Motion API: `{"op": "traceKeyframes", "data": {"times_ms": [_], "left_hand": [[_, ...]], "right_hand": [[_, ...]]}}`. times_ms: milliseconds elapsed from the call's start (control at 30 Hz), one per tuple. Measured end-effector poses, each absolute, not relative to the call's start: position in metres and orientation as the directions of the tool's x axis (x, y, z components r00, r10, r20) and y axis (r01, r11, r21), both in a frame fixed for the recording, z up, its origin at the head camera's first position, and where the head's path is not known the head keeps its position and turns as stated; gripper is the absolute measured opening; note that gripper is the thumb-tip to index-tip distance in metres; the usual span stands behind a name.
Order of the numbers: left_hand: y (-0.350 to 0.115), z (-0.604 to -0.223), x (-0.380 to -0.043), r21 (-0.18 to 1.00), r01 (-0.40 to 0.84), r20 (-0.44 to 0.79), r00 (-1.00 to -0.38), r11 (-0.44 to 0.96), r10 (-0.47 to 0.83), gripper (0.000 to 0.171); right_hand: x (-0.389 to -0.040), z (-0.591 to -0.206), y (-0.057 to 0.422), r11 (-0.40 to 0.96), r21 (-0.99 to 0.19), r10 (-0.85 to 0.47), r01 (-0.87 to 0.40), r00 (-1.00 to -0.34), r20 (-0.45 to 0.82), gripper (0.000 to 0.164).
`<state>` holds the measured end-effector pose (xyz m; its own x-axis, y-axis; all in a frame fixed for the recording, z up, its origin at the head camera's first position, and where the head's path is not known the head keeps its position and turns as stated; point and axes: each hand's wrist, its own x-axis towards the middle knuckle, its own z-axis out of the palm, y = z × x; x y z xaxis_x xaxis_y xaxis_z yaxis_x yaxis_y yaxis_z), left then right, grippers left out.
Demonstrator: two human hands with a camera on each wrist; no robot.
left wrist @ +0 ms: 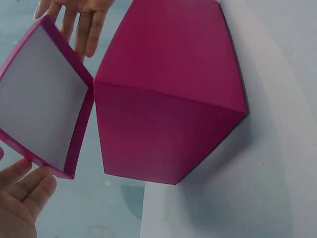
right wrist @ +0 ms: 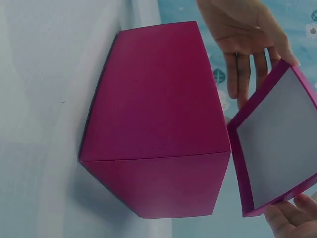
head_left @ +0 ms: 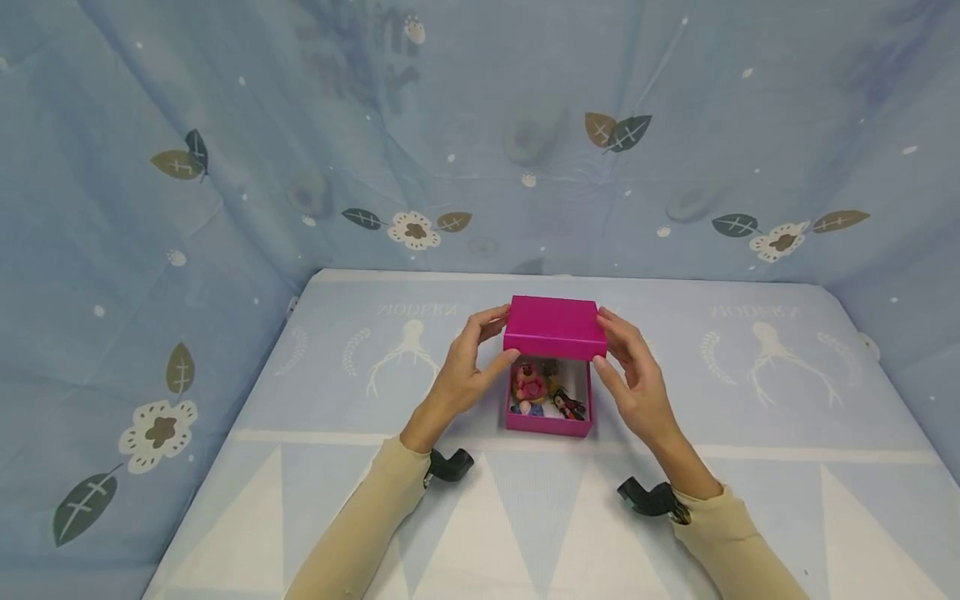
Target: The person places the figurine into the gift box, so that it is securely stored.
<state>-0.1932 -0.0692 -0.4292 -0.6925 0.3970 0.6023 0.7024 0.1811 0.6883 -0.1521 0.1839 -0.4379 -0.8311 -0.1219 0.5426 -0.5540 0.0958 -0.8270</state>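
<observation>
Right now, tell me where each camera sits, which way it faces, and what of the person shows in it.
Head: worn high, facing forward and down at the table; shows both sleeves, the left hand and right hand holding the lid above the box.
Left wrist: beside the box, close and low; shows fingertips of both hands at the lid's edges.
Right wrist: the opposite side of the box; likewise both hands.
Shared: both wrist views see the lid's white underside.
</observation>
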Motion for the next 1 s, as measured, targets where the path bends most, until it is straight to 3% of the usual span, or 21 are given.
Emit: {"op": "traceKeyframes", "data": {"times_ms": [100, 267, 633, 1000], "left_hand": [[-0.07, -0.436, -0.197, 0.663, 0.72, 0.603, -0.675, 0.202, 0.426, 0.064], [-0.074, -0.448, -0.203, 0.614, 0.748, 0.601, -0.65, 0.252, 0.465, 0.069], [-0.077, -0.45, -0.2, 0.612, 0.72, 0.556, -0.686, 0.327, 0.47, 0.068], [-0.079, -0.452, -0.191, 0.579, 0.745, 0.56, -0.658, 0.33, 0.503, 0.067]], "right_hand": [[-0.153, -0.44, 0.185, 0.111, -0.823, -0.131, -0.557, -0.829, 0.543, 0.048], [-0.154, -0.442, 0.185, 0.128, -0.829, -0.135, -0.544, -0.838, 0.529, 0.044], [-0.154, -0.441, 0.185, 0.179, -0.784, -0.164, -0.595, -0.803, 0.573, 0.051], [-0.149, -0.451, 0.194, 0.257, -0.749, -0.23, -0.611, -0.791, 0.566, 0.054]]}}
